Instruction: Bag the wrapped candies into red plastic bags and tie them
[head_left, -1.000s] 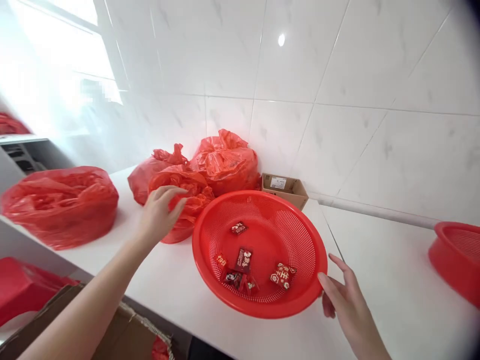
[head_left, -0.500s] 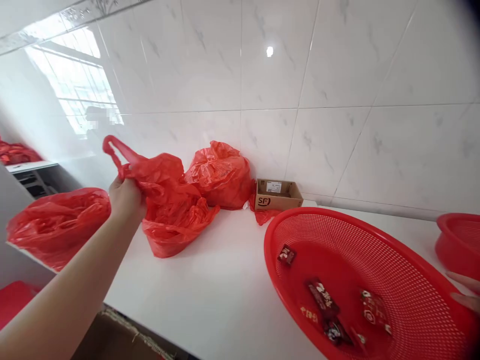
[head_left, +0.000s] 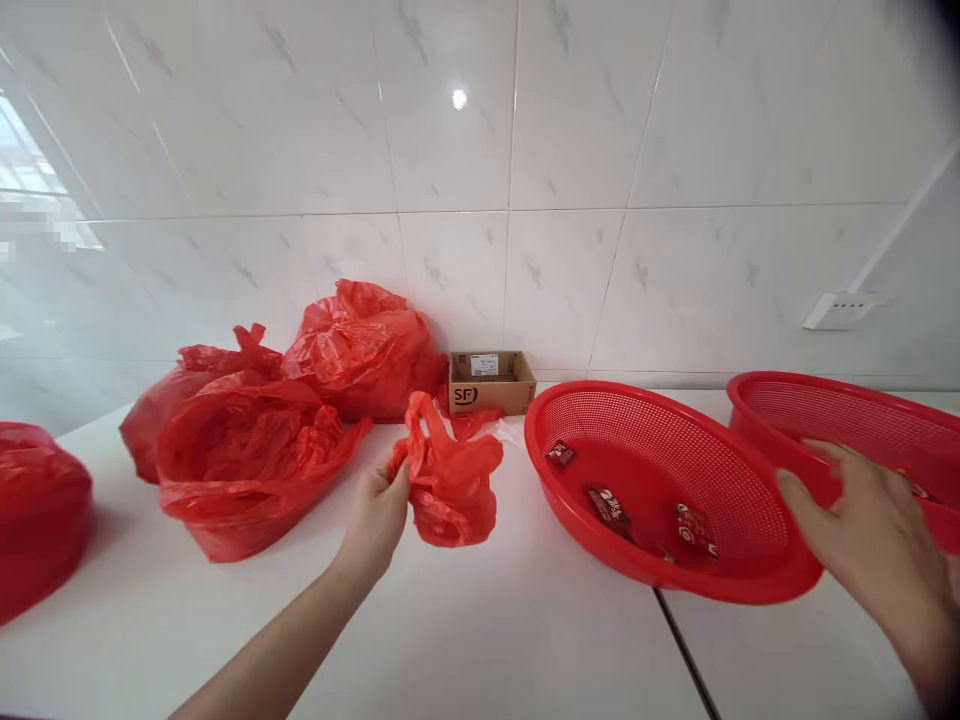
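Observation:
My left hand (head_left: 381,505) grips a crumpled red plastic bag (head_left: 456,480) by its handle, above the white table (head_left: 480,640). On the right, my right hand (head_left: 870,520) has its fingers apart and nothing between them, near the rims of two red baskets. The nearer basket (head_left: 675,580) has several wrapped packets inside, among them a dark red one (head_left: 609,508) and a lighter red one (head_left: 694,530). Part of the other basket (head_left: 840,395) lies behind my right hand; a small item shows in it.
An open red bag (head_left: 240,520) and a full red bag (head_left: 367,350) stand at the left, with another red bag (head_left: 37,520) at the far left edge. A small cardboard box (head_left: 491,397) sits against the tiled wall. A socket (head_left: 840,310) is on the wall.
The view has turned right. My left hand has brought the red bag from above the open bags to mid-table. My right hand now shows more fully, beside the baskets.

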